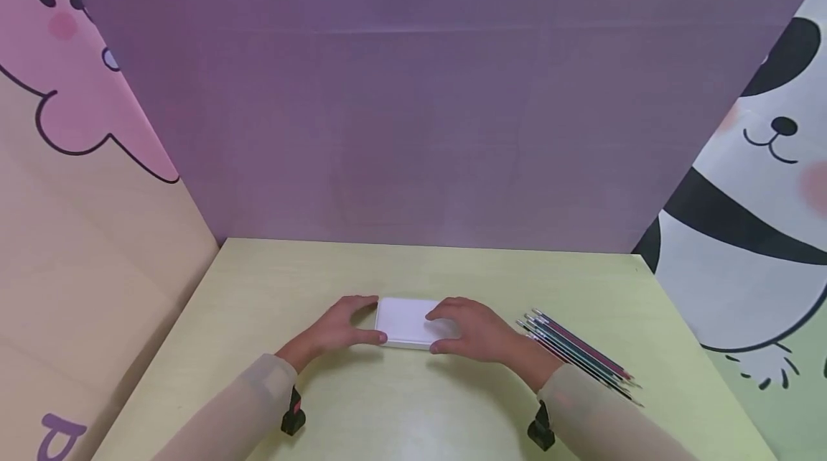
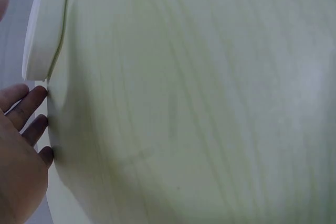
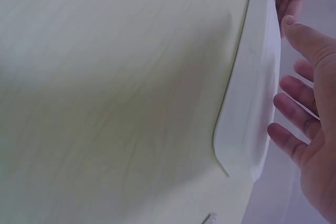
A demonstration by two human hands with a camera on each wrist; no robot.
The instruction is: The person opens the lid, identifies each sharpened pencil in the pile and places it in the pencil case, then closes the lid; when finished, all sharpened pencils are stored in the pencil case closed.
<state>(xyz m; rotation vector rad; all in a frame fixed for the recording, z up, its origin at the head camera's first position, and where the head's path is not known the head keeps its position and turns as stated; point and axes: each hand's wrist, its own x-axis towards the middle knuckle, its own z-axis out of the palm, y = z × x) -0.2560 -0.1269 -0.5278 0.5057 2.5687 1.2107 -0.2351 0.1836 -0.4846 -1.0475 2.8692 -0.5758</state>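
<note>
Left hand (image 1: 334, 326) and right hand (image 1: 479, 332) bracket the white box (image 1: 403, 321), its long axis running between them, both loosely spread, contact unclear.

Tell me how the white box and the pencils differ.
Colour: the white box is plain white, while the pencils show several mostly dark colours.
Shape: the box is one broad, flat block; the pencils are slim sticks lying side by side.
Position: the box sits between the left hand and right hand, whereas the pencils lie slanted to the right.
Both appear to rest on the pale table.
</note>
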